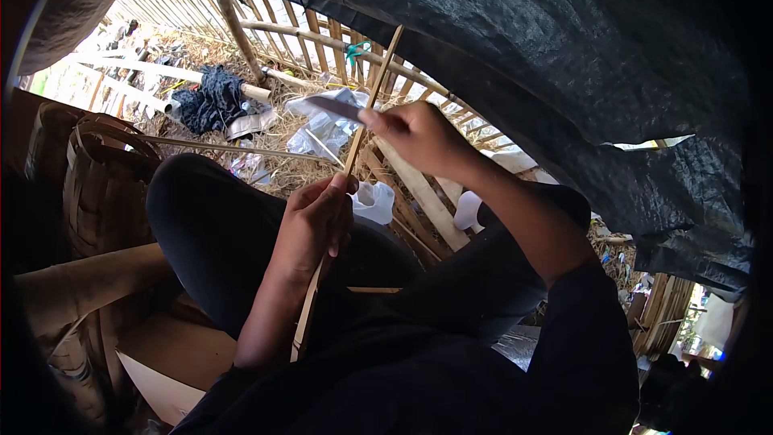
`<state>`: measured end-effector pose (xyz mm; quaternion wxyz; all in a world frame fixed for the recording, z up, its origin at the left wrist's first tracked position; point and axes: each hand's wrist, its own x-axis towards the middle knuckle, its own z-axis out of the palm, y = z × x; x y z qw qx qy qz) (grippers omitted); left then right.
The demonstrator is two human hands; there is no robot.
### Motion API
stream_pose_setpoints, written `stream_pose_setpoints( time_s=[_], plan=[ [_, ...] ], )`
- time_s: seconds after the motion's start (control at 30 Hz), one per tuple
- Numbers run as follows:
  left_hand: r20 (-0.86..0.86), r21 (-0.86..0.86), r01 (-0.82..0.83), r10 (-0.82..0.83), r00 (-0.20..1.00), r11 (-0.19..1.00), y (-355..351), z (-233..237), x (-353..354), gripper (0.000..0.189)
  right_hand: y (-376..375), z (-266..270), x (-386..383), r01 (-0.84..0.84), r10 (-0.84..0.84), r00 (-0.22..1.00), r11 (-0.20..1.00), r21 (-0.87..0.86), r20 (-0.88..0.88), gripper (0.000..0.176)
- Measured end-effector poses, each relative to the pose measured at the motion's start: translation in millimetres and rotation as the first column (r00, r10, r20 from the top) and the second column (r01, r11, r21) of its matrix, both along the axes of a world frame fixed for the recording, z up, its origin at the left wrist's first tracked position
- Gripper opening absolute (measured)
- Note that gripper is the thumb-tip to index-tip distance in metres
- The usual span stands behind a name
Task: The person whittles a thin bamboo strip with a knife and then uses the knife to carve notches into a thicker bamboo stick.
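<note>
My left hand (316,221) grips a long thin bamboo strip (374,89) near its middle, above my raised knee in dark trousers. The strip runs from my lap up and to the right, its upper end in front of the fence. My right hand (419,135) holds a knife (334,107) whose grey blade points left and lies against the strip just above my left hand.
A bamboo slat fence (306,44) stands ahead, with dry straw, white plastic bags (322,125) and a dark cloth (209,97) on the ground behind it. A woven basket (101,185) sits at the left. A black tarp (564,56) hangs overhead at the right. Cardboard (169,354) lies at the lower left.
</note>
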<state>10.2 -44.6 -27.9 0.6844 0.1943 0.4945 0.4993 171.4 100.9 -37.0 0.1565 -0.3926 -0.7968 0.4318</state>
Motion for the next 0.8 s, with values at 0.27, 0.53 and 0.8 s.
stream_pose_setpoints(
  time_s=[0.27, 0.53, 0.8],
  plan=[
    [-0.09, 0.05, 0.033, -0.028, 0.996, 0.998, 3, 8, 3, 0.032, 7, 1, 2, 0.22, -0.231, 0.94, 0.973, -0.071, -0.251, 0.046],
    [-0.303, 0.057, 0.16, -0.136, 0.943, 0.985, 26, -21, 17, 0.034, -1, -28, 6, 0.216, -0.234, 0.953, 0.97, -0.114, -0.19, 0.036],
    [-0.433, -0.014, 0.388, -0.356, 0.828, 0.921, 20, 9, 25, 0.036, 24, -12, 24, 0.445, -0.454, 0.85, 0.89, -0.096, -0.269, 0.034]
  ],
)
